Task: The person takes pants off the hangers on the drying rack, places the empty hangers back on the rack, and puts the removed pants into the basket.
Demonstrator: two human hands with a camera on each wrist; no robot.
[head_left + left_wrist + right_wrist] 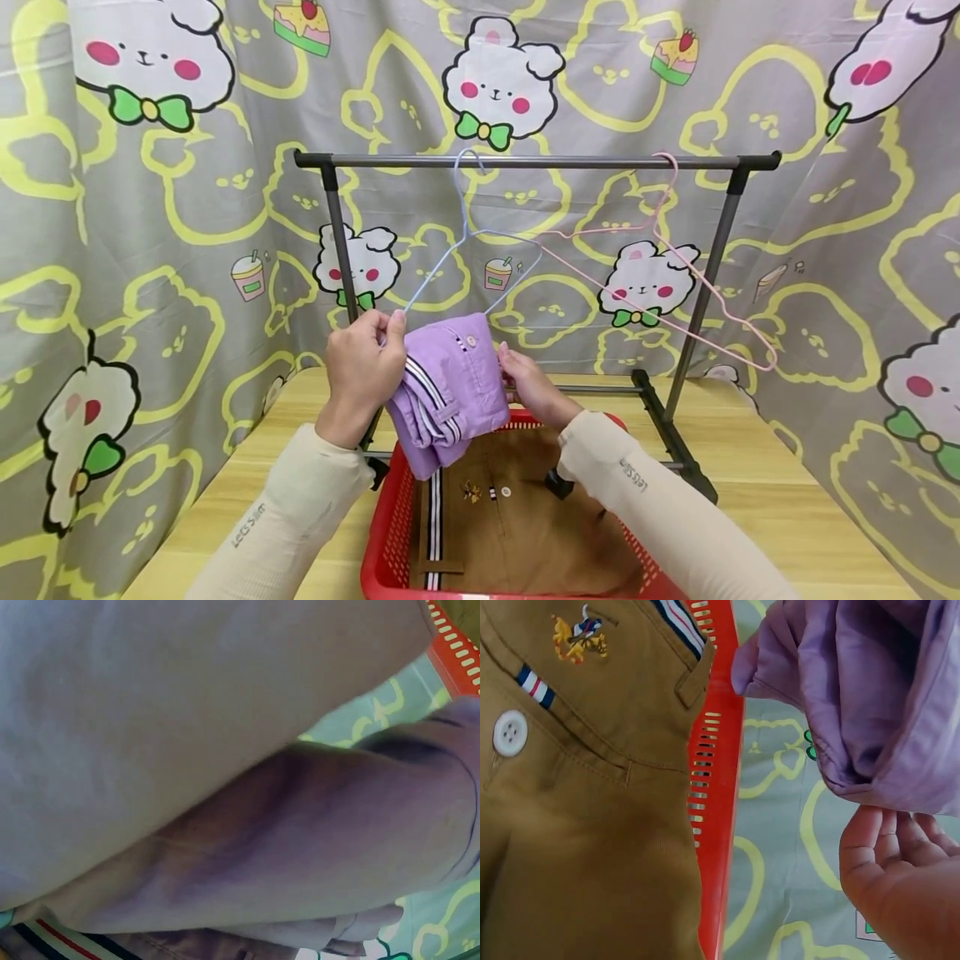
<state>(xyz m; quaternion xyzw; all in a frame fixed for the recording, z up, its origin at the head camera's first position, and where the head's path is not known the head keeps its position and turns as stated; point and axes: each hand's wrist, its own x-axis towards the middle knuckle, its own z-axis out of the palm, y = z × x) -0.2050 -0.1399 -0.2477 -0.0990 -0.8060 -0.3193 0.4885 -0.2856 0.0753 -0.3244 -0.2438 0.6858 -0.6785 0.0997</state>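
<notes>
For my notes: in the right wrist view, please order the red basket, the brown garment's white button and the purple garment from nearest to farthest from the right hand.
1. Purple garment: touching the right hand, above it.
2. Red basket: left of the hand.
3. White button: far left, on the brown garment.

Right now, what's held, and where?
Left hand holds the blue hanger by its left side; right hand touches the purple pants at their right edge.
</notes>
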